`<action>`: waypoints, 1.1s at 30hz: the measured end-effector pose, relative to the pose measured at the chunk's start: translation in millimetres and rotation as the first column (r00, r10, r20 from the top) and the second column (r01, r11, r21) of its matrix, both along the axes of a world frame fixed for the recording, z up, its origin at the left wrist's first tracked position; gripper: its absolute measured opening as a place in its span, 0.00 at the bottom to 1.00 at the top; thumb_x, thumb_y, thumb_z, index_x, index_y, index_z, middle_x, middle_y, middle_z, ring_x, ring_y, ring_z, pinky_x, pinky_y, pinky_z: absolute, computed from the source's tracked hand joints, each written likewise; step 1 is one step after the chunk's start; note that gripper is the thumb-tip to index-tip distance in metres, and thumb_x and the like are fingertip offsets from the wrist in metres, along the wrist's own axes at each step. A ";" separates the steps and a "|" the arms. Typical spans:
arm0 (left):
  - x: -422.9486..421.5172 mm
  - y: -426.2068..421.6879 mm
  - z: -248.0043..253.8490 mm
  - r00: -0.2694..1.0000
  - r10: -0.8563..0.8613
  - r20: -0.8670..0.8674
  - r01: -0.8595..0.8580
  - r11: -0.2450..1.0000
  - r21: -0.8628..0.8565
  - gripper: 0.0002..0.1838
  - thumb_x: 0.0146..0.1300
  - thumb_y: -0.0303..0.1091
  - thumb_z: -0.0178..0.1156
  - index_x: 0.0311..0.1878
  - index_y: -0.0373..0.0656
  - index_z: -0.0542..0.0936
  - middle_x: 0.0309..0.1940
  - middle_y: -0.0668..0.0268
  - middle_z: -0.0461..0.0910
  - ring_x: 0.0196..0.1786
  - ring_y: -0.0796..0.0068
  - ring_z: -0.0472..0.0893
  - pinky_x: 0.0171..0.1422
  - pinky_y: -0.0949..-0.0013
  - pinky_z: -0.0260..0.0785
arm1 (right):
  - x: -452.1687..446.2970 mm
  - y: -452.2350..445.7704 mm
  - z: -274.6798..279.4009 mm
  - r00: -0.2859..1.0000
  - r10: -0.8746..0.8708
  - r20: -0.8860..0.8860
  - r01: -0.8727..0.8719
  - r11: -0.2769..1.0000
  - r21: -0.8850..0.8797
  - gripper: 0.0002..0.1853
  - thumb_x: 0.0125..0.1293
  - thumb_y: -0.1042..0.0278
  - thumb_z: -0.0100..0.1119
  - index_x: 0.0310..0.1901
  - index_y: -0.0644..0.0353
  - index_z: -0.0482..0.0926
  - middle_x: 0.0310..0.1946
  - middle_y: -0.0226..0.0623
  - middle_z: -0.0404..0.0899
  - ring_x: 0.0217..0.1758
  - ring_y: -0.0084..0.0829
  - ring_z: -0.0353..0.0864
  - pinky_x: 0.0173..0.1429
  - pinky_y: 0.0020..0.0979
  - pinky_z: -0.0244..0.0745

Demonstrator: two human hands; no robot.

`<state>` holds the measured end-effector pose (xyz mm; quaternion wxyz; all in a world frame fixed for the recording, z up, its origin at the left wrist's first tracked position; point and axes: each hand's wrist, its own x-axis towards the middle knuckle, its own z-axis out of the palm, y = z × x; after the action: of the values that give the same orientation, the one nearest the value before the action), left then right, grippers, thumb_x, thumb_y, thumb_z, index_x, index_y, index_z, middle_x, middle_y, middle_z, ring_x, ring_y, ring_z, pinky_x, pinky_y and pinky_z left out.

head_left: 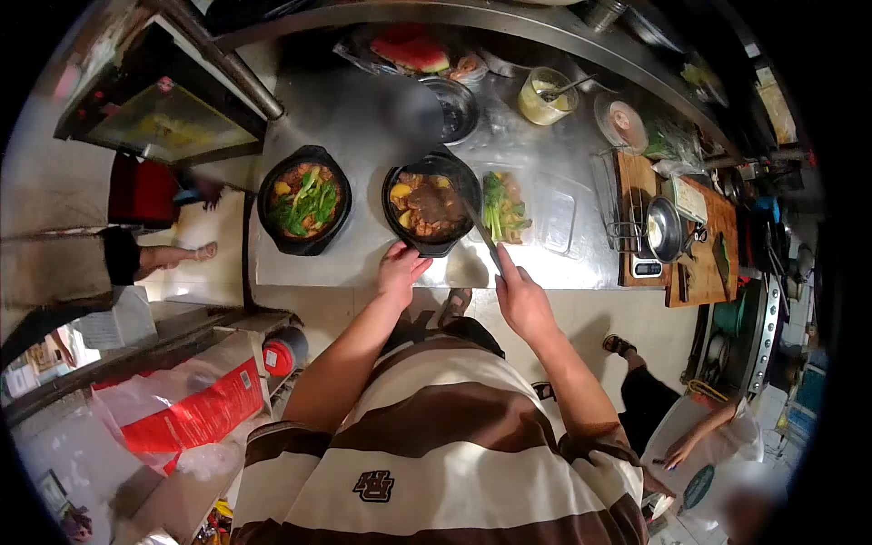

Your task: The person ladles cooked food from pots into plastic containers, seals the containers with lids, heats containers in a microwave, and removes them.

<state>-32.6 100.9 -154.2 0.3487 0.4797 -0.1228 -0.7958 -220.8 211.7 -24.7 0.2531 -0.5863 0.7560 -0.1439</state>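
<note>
A black clay pot [392,216] with brown meat, yellow chunks and dark brown sauce stands at the middle of the steel table's front. My left hand [400,271] grips its near edge with fingers close together. My right hand [522,295] is closed around a long-handled utensil [483,240], which slants into the pot; its working end is hard to make out in the sauce. To the left sits a second black pot [263,202] filled with meat and green leaves. Right of the middle pot lies a clear plastic tray [522,182] holding leafy greens [495,211].
A glass jar [545,102] of pale sauce with a spoon and a dark bowl [454,109] stand behind. Watermelon [411,50] lies at the back. At right are cutting boards [718,236], a small pan [668,229] and a scale [647,269]. Other people are at both sides.
</note>
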 end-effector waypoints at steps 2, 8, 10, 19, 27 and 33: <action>0.4 0.3 -6.1 1.000 0.006 0.013 -0.005 1.000 -0.030 0.10 0.60 0.21 0.54 0.46 0.41 0.71 0.42 0.60 0.78 0.47 0.63 0.79 0.55 0.59 0.74 | 0.7 0.4 -10.8 0.998 0.052 -0.019 -0.052 0.998 -0.023 0.31 0.62 0.69 0.53 0.67 0.56 0.55 0.32 0.55 0.74 0.32 0.55 0.76 0.39 0.48 0.72; 3.5 -1.9 -6.1 0.991 0.037 0.129 -0.022 0.993 -0.114 0.08 0.60 0.21 0.54 0.43 0.40 0.74 0.38 0.63 0.78 0.41 0.68 0.80 0.50 0.63 0.76 | -1.4 8.1 14.3 0.986 0.157 -0.048 -0.155 0.987 0.049 0.30 0.63 0.68 0.53 0.67 0.53 0.57 0.32 0.51 0.75 0.31 0.52 0.76 0.36 0.46 0.73; 8.6 -3.5 -5.1 0.987 0.026 0.156 -0.005 0.991 -0.137 0.09 0.59 0.21 0.54 0.43 0.40 0.75 0.38 0.64 0.78 0.40 0.69 0.80 0.49 0.64 0.76 | -10.4 13.4 25.6 0.981 0.185 -0.057 -0.182 0.982 0.055 0.30 0.63 0.68 0.52 0.67 0.52 0.58 0.31 0.50 0.75 0.30 0.52 0.77 0.36 0.46 0.73; 15.5 -11.1 18.1 0.966 -0.028 0.257 0.084 0.975 -0.206 0.09 0.60 0.21 0.53 0.43 0.39 0.76 0.37 0.66 0.78 0.39 0.73 0.79 0.46 0.67 0.76 | -29.5 -15.3 28.6 0.960 0.187 -0.209 -0.205 0.977 -0.066 0.26 0.61 0.71 0.51 0.63 0.56 0.65 0.32 0.47 0.75 0.30 0.46 0.78 0.34 0.40 0.75; 15.4 -14.8 22.5 0.958 -0.062 0.280 0.127 0.968 -0.219 0.11 0.61 0.21 0.52 0.46 0.39 0.75 0.37 0.66 0.78 0.38 0.74 0.78 0.44 0.69 0.75 | -52.2 -0.4 39.6 0.980 0.171 -0.098 -0.170 0.985 0.017 0.26 0.65 0.67 0.47 0.65 0.58 0.60 0.24 0.49 0.74 0.26 0.45 0.78 0.33 0.39 0.76; 12.2 -10.6 28.0 0.949 -0.070 0.308 0.151 0.957 -0.246 0.10 0.61 0.20 0.51 0.45 0.38 0.76 0.39 0.65 0.78 0.39 0.75 0.79 0.44 0.69 0.75 | -59.8 -0.6 78.5 0.725 -0.366 0.584 -0.002 0.846 0.533 0.22 0.69 0.62 0.45 0.62 0.59 0.66 0.21 0.33 0.72 0.18 0.24 0.71 0.21 0.25 0.69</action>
<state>-20.4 90.3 -126.3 0.3420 0.5346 -0.3064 -0.7095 -280.6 211.1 53.7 0.6319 -0.3293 0.6811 -0.1683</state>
